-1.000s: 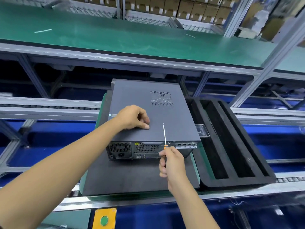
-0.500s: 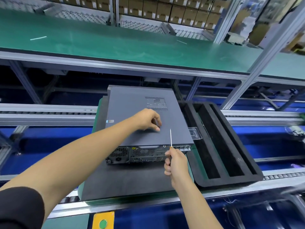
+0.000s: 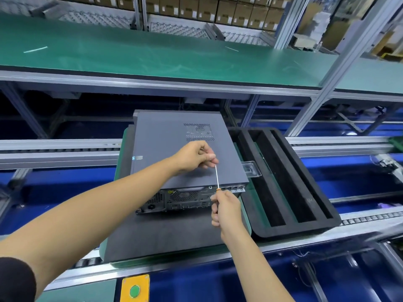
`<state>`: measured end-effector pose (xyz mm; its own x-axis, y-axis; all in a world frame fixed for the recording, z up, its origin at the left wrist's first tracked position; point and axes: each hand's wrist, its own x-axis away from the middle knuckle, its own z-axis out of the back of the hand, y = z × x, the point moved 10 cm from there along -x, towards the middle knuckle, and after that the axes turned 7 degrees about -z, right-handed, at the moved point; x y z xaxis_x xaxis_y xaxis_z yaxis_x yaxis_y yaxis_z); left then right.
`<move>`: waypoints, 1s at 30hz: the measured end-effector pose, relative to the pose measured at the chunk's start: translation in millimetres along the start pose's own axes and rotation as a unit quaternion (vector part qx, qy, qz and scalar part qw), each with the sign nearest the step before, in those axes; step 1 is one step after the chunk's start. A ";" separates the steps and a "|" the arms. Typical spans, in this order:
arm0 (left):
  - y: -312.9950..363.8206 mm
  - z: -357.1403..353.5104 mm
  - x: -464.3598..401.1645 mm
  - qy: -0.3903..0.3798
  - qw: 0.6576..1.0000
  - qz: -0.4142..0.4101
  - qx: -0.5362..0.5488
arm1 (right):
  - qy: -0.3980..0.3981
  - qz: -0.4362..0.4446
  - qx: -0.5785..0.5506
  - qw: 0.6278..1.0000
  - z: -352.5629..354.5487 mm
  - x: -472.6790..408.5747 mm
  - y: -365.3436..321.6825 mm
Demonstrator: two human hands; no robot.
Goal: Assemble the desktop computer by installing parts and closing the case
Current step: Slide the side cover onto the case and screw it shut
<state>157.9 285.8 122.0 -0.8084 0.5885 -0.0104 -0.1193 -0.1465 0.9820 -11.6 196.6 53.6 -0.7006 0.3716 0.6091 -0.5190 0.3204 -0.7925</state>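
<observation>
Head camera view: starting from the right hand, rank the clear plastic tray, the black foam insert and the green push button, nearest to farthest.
From the right hand:
1. Clear plastic tray, up and right, beside the case.
2. Black foam insert, further right.
3. Green push button, down left at the near edge.

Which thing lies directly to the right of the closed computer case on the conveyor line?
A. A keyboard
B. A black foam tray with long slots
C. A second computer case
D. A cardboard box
B: right of the grey computer case lies a black foam tray with long parallel slots; the cardboard boxes stand only on the far shelves.
</observation>
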 end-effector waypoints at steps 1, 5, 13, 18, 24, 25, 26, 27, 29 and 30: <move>-1.0 -4.3 3.3 0.003 1.000 0.010 0.023 | -0.003 0.004 0.002 1.000 -0.9 0.4 -2.4; 4.0 -6.0 12.7 0.024 0.998 0.022 0.060 | -0.025 0.019 0.026 0.999 0.7 3.3 -11.0; 10.2 -23.5 32.6 0.044 0.996 0.060 0.041 | -0.104 0.037 0.084 0.990 22.6 10.6 -23.1; 9.0 -51.9 44.0 0.090 0.990 0.075 0.073 | -0.145 0.029 0.110 0.983 56.0 11.0 -22.1; 4.3 -83.1 58.4 0.123 0.985 0.088 0.078 | -0.176 0.015 0.132 0.975 88.9 15.6 -16.4; 4.1 -87.8 59.5 0.122 0.985 0.090 0.077 | -0.179 0.014 0.133 0.975 92.9 16.3 -16.2; 3.8 -92.2 60.8 0.121 0.985 0.095 0.076 | -0.181 0.013 0.136 0.974 96.6 17.4 -15.5; 3.3 -96.1 62.6 0.120 0.985 0.101 0.076 | -0.182 0.012 0.140 0.973 99.7 18.3 -14.6; 0.0 -103.8 66.2 0.127 0.981 0.116 0.090 | -0.185 0.006 0.140 0.973 104.8 19.1 -12.4; -2.5 -108.1 69.3 0.135 0.977 0.127 0.106 | -0.186 0.000 0.133 0.974 107.0 19.5 -10.1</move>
<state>39.8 240.9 98.5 -0.9223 0.3194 0.2177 0.2039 -0.0766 0.9760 -72.4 107.5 70.1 -0.8041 0.0146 0.5943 -0.5923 0.0658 -0.8030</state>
